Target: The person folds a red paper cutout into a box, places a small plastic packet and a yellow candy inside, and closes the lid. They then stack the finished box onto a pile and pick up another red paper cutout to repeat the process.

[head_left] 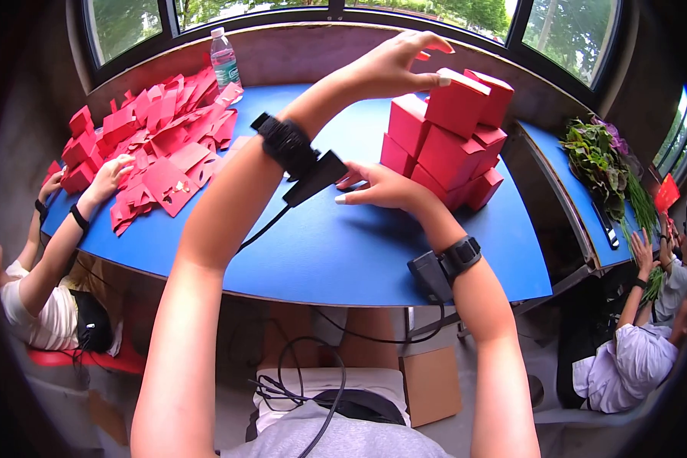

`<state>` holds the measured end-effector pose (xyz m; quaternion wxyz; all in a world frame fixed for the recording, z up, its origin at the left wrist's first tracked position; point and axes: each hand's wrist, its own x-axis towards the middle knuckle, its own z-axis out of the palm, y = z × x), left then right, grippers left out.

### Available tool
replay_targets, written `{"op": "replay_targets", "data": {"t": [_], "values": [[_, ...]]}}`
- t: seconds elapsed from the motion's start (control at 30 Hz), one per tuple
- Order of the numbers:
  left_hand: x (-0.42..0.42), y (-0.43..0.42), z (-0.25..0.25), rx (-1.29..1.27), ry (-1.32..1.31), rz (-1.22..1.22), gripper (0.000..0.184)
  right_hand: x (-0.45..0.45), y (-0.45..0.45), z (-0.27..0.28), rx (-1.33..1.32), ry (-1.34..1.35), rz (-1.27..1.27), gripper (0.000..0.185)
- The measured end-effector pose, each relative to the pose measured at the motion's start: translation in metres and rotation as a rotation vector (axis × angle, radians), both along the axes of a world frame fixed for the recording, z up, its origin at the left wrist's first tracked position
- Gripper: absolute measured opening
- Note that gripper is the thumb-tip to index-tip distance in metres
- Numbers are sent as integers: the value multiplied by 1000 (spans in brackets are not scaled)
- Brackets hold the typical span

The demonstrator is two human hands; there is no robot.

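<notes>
A stack of folded red paper boxes (454, 156) stands on the right part of the blue table (298, 267). Over its upper left corner reaches my left hand (404, 65), fingers apart and thumb tip at the edge of the top box (458, 103); whether it touches the box I cannot tell. Lower down, just left of the stack, my right hand (385, 187) hovers above the tabletop with its fingers stretched out and nothing in them. Black straps with cabled devices sit on both my wrists.
Flat and part-folded red paper pieces (168, 137) cover the table's left end, where another person's hands (111, 175) work. A water bottle (225, 61) stands behind them. To the right, people sit at a second table (561, 187) with leafy plants (599, 156). Cables hang over my lap.
</notes>
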<state>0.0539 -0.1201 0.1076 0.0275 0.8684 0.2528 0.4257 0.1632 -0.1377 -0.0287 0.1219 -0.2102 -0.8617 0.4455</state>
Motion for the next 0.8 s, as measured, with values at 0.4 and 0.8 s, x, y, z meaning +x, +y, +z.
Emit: {"op": "replay_targets", "data": {"t": [0.4, 0.8], "values": [[-270, -60, -79, -394, 41, 979, 26, -3, -7, 3, 42, -66, -52, 49], [-254, -73, -113, -756, 361, 1089, 76, -2, -6, 3, 73, -80, -34, 41]]}}
